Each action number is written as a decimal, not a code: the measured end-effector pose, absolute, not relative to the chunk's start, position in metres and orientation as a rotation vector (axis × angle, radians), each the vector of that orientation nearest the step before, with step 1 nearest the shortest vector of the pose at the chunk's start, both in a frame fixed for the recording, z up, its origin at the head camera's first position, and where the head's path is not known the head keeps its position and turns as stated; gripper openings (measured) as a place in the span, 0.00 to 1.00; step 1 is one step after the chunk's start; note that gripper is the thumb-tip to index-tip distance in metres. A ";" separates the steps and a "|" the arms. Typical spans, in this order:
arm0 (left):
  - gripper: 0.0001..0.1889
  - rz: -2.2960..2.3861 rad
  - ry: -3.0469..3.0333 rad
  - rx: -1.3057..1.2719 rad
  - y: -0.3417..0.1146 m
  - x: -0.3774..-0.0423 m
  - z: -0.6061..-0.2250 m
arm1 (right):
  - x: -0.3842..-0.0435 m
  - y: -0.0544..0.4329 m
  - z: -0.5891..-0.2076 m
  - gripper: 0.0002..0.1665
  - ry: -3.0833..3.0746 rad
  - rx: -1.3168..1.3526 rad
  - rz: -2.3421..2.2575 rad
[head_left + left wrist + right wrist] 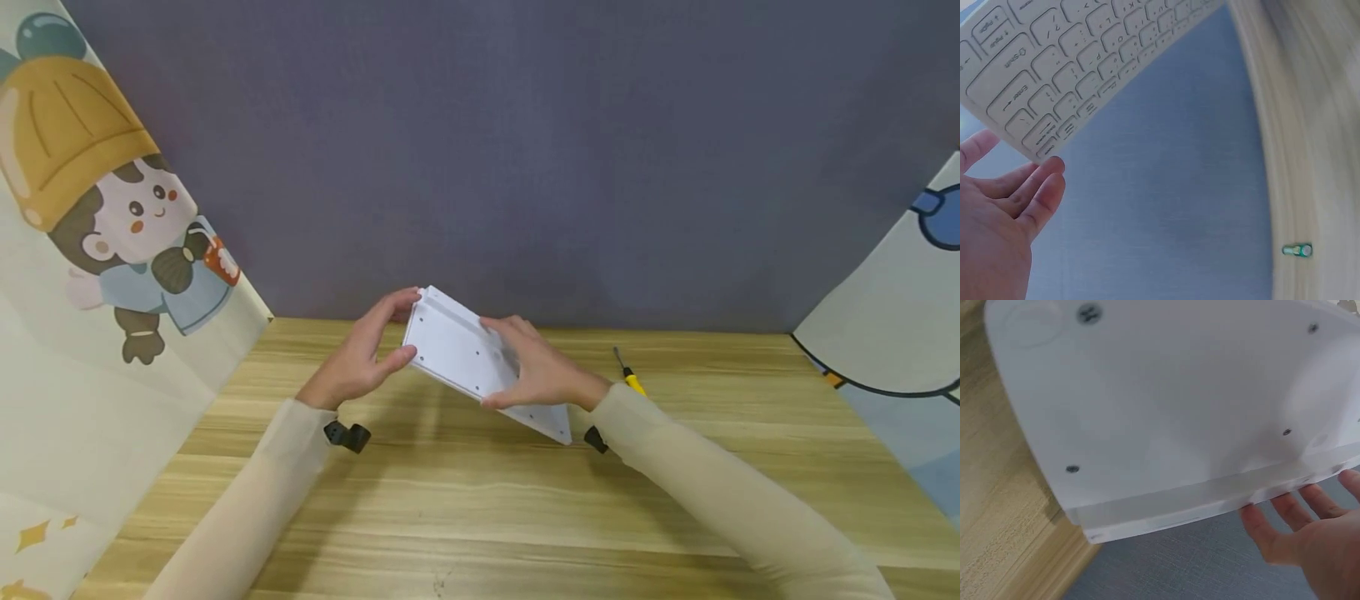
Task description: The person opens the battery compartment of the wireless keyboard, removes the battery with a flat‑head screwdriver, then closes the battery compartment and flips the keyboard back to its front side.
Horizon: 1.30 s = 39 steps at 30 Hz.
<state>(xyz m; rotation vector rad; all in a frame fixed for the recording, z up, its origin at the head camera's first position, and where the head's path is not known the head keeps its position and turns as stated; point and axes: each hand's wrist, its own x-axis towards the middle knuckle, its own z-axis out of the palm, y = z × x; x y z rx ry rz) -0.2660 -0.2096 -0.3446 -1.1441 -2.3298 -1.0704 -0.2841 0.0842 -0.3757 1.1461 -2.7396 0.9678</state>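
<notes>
A white keyboard is held tilted above the wooden table, its screwed underside toward the head camera. Its keys show on the keyboard in the left wrist view. My left hand is at its left end, thumb by the lower corner and fingers by the upper one. Across its middle, my right hand grips the keyboard with the thumb on the lower edge and fingers at the upper edge. The right wrist view shows several screws in the underside and the right fingertips against the raised long edge.
A screwdriver with a yellow and black handle lies on the wooden table, partly behind the right forearm. A small green cylindrical object is on the wood in the left wrist view. A dark grey panel stands behind the table.
</notes>
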 end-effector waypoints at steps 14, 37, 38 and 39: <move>0.41 -1.126 -2.112 -1.250 -0.192 -0.265 -0.317 | -0.281 0.085 -0.376 0.67 -2.618 1.141 1.121; 0.37 -1.151 -2.259 -1.208 -0.159 -0.252 -0.282 | -0.245 0.070 -0.354 0.61 -2.364 1.203 1.464; 0.38 -1.155 -2.271 -1.206 -0.157 -0.252 -0.282 | -0.245 0.070 -0.355 0.62 -2.359 1.204 1.470; 0.38 -1.157 -2.277 -1.205 -0.155 -0.252 -0.281 | -0.244 0.070 -0.355 0.62 -2.351 1.206 1.479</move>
